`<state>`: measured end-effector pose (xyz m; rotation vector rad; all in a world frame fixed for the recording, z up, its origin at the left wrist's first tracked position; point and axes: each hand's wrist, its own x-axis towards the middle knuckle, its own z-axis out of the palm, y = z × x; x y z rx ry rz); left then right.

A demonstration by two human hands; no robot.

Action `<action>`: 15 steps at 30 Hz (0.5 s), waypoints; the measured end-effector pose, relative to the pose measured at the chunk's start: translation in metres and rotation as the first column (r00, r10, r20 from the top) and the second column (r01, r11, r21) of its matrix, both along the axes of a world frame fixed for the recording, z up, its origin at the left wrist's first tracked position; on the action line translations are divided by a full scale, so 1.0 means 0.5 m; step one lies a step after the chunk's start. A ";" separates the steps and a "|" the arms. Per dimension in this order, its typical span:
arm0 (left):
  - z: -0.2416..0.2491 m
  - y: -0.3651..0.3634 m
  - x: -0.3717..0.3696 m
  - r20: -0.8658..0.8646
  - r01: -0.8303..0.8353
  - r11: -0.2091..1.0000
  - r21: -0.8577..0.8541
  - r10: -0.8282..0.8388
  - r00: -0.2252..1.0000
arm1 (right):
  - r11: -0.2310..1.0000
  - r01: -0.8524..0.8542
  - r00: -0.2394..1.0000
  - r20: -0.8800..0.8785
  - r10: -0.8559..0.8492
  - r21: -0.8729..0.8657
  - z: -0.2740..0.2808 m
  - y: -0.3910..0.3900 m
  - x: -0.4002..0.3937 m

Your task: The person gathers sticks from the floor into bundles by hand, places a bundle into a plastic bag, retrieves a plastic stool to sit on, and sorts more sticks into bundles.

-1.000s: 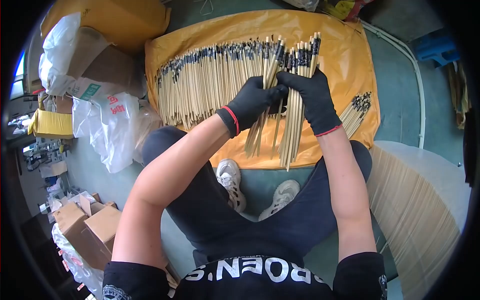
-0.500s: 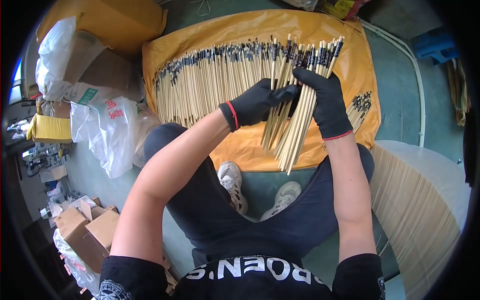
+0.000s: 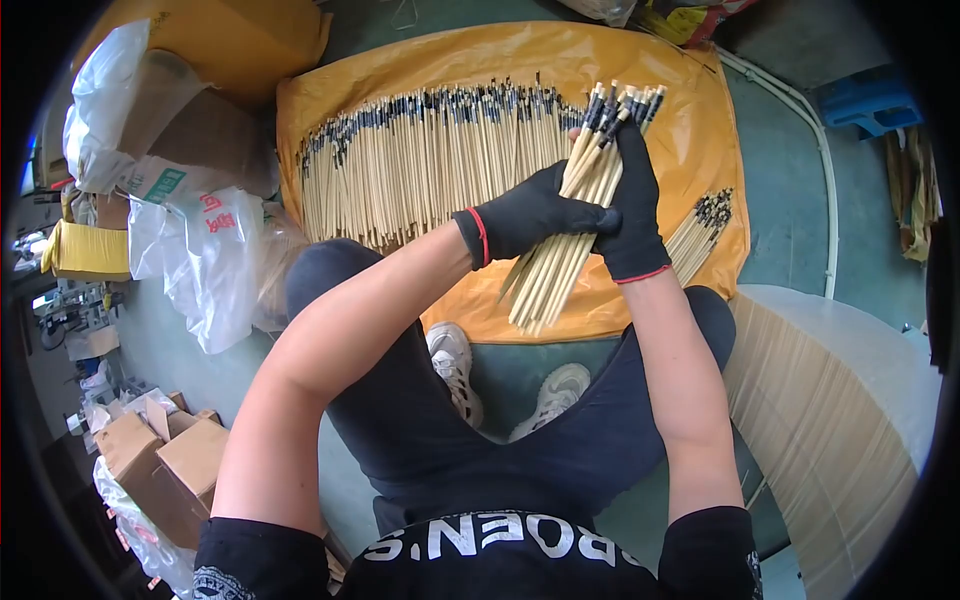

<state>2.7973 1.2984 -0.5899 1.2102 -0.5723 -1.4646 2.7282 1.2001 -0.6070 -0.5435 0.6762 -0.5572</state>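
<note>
A bundle (image 3: pixel 560 270) of pale sticks with dark patterned ends slants between the left hand (image 3: pixel 530 215) and right hand (image 3: pixel 633 200). A long row (image 3: pixel 430 165) lies side by side on the orange sheet (image 3: pixel 480 295); a small pile (image 3: pixel 697 238), seemingly alike, lies near its right edge.

Part of the bundle of sticks (image 3: pixel 576 235) is being covered by the left hand (image 3: pixel 535 215), and its lower ends are being blurred. Some fingers of the right hand (image 3: pixel 638 200) are being hidden behind the sticks. The orange sack (image 3: pixel 230 40) and the black shirt (image 3: pixel 500 575) are being cut off by the frame's edges. At far left, small items (image 3: pixel 75 310) are being rendered too small to be told, perhaps tools.
</note>
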 end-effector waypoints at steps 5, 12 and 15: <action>0.009 -0.003 0.012 0.117 0.024 0.996 0.091 -0.035 0.992 | 0.922 -0.279 0.957 -0.157 0.243 -0.269 0.025 -0.010 -0.001; -0.047 -0.002 -0.007 0.571 -0.134 0.990 0.049 0.082 0.817 | 0.941 -0.086 0.996 -0.057 0.071 -0.327 0.001 -0.008 0.002; 0.005 -0.009 -0.002 0.163 -0.046 0.991 0.126 0.025 0.986 | 0.880 -0.138 0.970 0.119 0.214 -0.455 0.023 -0.072 0.002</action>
